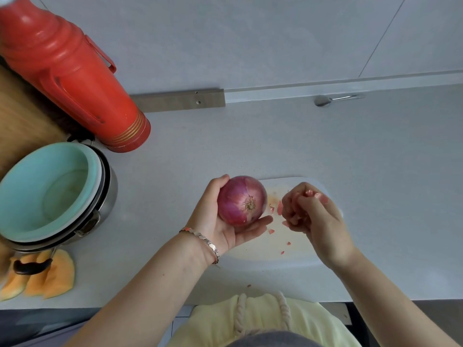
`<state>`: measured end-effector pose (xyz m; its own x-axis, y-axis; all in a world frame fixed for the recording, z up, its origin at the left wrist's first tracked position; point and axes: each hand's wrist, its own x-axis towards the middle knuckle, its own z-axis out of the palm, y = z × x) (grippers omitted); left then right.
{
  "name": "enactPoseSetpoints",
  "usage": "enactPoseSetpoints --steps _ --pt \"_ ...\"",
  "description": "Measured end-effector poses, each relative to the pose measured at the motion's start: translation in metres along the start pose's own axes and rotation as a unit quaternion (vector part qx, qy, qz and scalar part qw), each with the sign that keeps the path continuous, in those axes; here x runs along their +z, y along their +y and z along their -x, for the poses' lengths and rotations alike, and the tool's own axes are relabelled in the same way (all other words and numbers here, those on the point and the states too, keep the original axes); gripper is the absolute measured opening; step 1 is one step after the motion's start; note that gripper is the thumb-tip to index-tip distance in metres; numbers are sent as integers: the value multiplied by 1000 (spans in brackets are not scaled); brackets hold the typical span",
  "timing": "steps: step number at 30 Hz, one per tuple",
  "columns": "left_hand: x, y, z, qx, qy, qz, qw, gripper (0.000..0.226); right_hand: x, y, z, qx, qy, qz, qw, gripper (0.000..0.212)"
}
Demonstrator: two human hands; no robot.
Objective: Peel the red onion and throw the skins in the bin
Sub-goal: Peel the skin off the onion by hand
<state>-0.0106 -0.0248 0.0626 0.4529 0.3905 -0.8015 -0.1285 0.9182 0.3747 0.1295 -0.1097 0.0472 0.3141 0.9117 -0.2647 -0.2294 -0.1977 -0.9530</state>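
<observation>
My left hand (220, 221) cups a round red onion (241, 200) above the left end of a white cutting board (300, 256), root end facing up toward the camera. Its purple skin looks partly flaked. My right hand (313, 214) hovers just right of the onion over the board, fingers curled around thin pinkish skin pieces (316, 194). Small skin flakes (271, 231) lie scattered on the board between and below the hands. No bin is in view.
A tall red thermos (67, 73) stands at the back left. A steel pot holding a teal bowl (47, 191) sits at the left, with melon slices (42, 279) in front of it. A metal spoon (330, 99) lies by the back wall.
</observation>
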Motion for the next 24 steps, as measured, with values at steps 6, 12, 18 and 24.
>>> enactPoseSetpoints --steps 6,12,18,24 --pt "5 -2 -3 15 46 33 998 53 8 -8 -3 -1 50 81 995 42" --pt "9 -3 1 71 32 48 996 36 16 -12 -4 -35 8 97 995 21" --pt "10 -3 4 84 0 32 996 34 21 -15 0 -88 9 177 980 30" --pt "13 -9 3 138 47 22 989 34 30 -21 7 -78 69 191 976 21"
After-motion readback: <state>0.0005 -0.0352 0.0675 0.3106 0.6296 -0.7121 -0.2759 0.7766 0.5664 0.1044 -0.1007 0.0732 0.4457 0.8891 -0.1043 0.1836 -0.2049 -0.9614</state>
